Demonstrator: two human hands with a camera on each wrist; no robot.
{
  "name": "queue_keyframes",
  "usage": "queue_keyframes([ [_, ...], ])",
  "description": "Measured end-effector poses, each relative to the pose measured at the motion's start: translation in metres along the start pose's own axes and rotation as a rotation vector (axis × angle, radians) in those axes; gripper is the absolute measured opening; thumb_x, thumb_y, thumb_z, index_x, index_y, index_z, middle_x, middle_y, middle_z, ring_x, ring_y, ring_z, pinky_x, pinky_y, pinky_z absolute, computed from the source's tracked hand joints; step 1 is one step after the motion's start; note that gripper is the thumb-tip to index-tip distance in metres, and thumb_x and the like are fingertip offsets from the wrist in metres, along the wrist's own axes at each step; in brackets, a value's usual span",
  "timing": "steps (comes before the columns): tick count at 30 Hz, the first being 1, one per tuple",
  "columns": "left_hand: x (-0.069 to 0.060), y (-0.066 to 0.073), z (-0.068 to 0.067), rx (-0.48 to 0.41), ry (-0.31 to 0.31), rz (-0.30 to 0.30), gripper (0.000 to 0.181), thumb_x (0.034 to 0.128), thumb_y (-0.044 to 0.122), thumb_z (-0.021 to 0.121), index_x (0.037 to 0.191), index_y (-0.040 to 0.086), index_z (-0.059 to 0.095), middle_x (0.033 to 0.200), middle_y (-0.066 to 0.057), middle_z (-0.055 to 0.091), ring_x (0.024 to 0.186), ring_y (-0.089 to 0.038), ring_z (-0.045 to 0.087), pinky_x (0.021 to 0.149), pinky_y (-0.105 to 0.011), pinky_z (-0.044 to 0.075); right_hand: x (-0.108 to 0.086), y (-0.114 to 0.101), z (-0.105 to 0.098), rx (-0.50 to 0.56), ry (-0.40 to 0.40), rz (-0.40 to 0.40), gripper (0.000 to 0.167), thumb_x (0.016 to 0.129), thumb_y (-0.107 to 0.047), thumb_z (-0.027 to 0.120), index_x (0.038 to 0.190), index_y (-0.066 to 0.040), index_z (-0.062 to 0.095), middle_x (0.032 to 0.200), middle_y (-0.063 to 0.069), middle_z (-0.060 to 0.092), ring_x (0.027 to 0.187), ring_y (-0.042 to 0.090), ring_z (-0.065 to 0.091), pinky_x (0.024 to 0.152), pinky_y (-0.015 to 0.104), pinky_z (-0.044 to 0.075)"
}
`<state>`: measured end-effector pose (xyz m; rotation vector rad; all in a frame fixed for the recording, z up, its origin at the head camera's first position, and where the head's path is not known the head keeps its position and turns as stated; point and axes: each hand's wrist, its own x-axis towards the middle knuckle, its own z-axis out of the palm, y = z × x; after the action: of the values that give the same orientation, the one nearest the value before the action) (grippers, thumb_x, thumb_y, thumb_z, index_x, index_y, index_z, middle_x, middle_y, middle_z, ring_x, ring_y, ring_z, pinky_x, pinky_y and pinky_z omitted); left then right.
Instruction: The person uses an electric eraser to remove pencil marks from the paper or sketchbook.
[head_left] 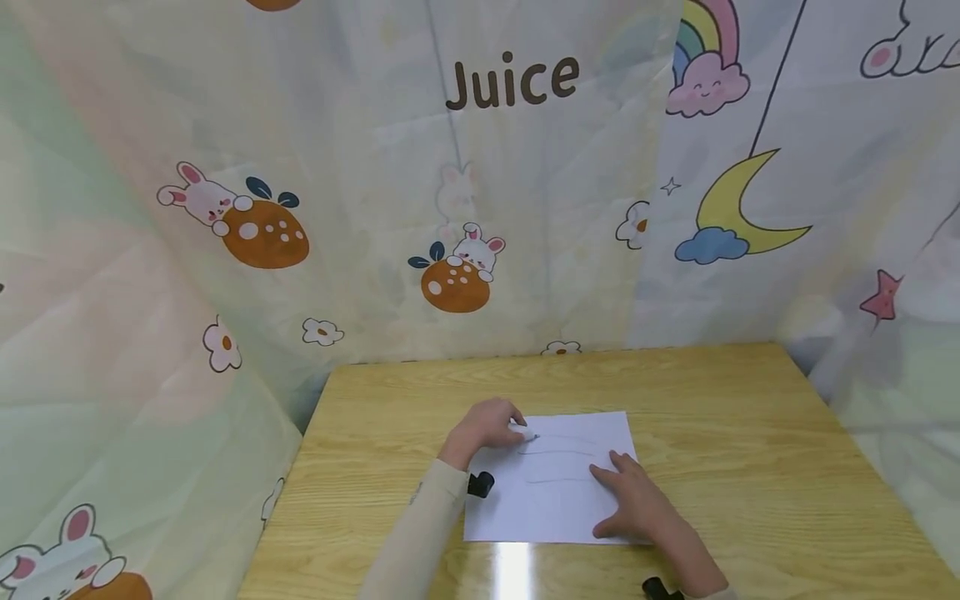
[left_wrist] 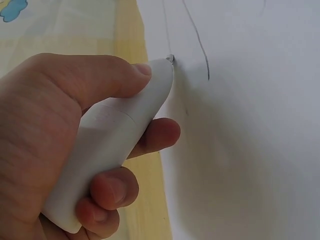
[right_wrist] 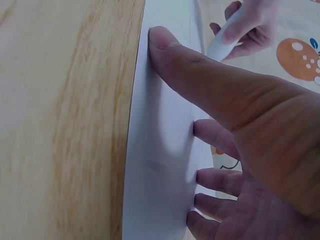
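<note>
A white sheet of paper (head_left: pixel 547 508) lies on the table, with several thin grey lines across it. My left hand (head_left: pixel 489 423) grips a thick white correction pen (left_wrist: pixel 112 127) with a small metal tip. In the left wrist view, that tip is at the end of a faint line, beside a darker line (left_wrist: pixel 199 40). My right hand (head_left: pixel 633 500) rests on the right part of the paper with its fingers spread. In the right wrist view, its thumb (right_wrist: pixel 165 42) presses near the paper's edge, and the other fingertips also touch the sheet.
The wooden table (head_left: pixel 750 450) extends around the paper on all sides. Behind it and at both sides hang cloth curtains (head_left: pixel 360 167) printed with rabbits, oranges and a moon. Black wrist camera mounts (head_left: pixel 482 484) show at both wrists.
</note>
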<state>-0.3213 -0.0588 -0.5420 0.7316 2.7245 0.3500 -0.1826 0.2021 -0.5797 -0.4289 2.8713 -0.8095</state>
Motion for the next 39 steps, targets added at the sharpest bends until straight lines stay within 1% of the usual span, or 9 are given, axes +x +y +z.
queue_keyframes([
  [4,0.001,0.001,-0.004,0.014,0.000,0.010,0.023,0.0864,0.033,0.072,0.106,0.020,0.077,0.104,0.010,0.069,0.097,-0.010,0.061,0.081,-0.029,0.049,0.002,0.000,-0.003,-0.001,0.005,0.005,0.093,0.051,-0.037,0.094,0.130,-0.001,0.060,0.141,0.036,0.036,0.131,0.055,0.029,0.100,0.064,0.031],
  [8,0.003,0.006,-0.003,0.026,-0.019,0.022,0.024,0.0865,0.034,0.072,0.106,0.021,0.077,0.104,0.010,0.069,0.097,-0.009,0.061,0.082,-0.029,0.049,0.000,-0.001,-0.001,0.016,-0.003,0.026,0.092,0.051,-0.036,0.095,0.130,-0.002,0.061,0.142,0.034,0.037,0.132,0.054,0.028,0.100,0.063,0.031],
  [15,-0.002,0.008,0.000,0.035,0.007,0.002,0.024,0.0864,0.034,0.072,0.106,0.020,0.077,0.104,0.009,0.070,0.099,-0.011,0.062,0.082,-0.031,0.050,-0.002,0.001,0.005,-0.006,0.026,0.013,0.093,0.049,-0.037,0.095,0.129,-0.002,0.062,0.140,0.034,0.039,0.131,0.054,0.030,0.100,0.062,0.031],
  [20,-0.002,0.008,0.004,0.043,0.000,0.006,0.025,0.0870,0.035,0.070,0.107,0.021,0.076,0.105,0.010,0.069,0.099,-0.010,0.062,0.080,-0.030,0.050,-0.003,0.002,0.008,-0.013,0.013,0.017,0.095,0.049,-0.039,0.095,0.130,-0.002,0.061,0.140,0.035,0.038,0.130,0.055,0.030,0.100,0.063,0.031],
  [23,-0.002,0.008,0.004,0.051,0.020,0.005,0.025,0.0872,0.035,0.070,0.107,0.021,0.076,0.105,0.009,0.069,0.099,-0.011,0.062,0.080,-0.030,0.050,-0.002,0.002,0.007,-0.013,0.015,0.008,0.095,0.050,-0.039,0.094,0.130,-0.002,0.061,0.141,0.035,0.037,0.130,0.055,0.029,0.100,0.064,0.031],
  [26,-0.003,0.008,0.001,0.051,0.034,-0.015,0.023,0.0861,0.034,0.071,0.105,0.020,0.077,0.104,0.009,0.070,0.098,-0.012,0.062,0.080,-0.031,0.050,-0.001,0.000,0.004,-0.010,0.015,0.010,0.095,0.050,-0.038,0.095,0.130,-0.002,0.060,0.141,0.035,0.037,0.131,0.055,0.029,0.100,0.064,0.030],
  [29,-0.004,0.009,0.000,0.052,0.025,-0.038,0.023,0.0860,0.033,0.071,0.105,0.021,0.077,0.104,0.009,0.069,0.096,-0.011,0.062,0.079,-0.031,0.050,-0.002,-0.002,0.002,-0.011,0.003,0.011,0.095,0.050,-0.038,0.095,0.130,-0.001,0.061,0.141,0.036,0.037,0.131,0.055,0.029,0.100,0.064,0.031],
  [35,0.001,0.010,0.002,0.051,0.012,-0.021,0.025,0.0870,0.034,0.070,0.107,0.022,0.076,0.106,0.010,0.069,0.096,-0.009,0.061,0.080,-0.030,0.049,-0.001,-0.005,0.000,-0.001,-0.012,0.012,0.094,0.051,-0.038,0.094,0.131,-0.001,0.060,0.142,0.035,0.035,0.132,0.055,0.027,0.100,0.064,0.030],
  [39,0.002,0.011,0.002,0.059,-0.008,-0.038,0.025,0.0869,0.035,0.070,0.108,0.023,0.076,0.108,0.010,0.068,0.099,-0.010,0.061,0.082,-0.030,0.049,-0.001,-0.003,-0.001,-0.011,-0.024,0.017,0.094,0.052,-0.038,0.094,0.131,0.000,0.059,0.142,0.036,0.035,0.132,0.055,0.027,0.102,0.063,0.029],
])
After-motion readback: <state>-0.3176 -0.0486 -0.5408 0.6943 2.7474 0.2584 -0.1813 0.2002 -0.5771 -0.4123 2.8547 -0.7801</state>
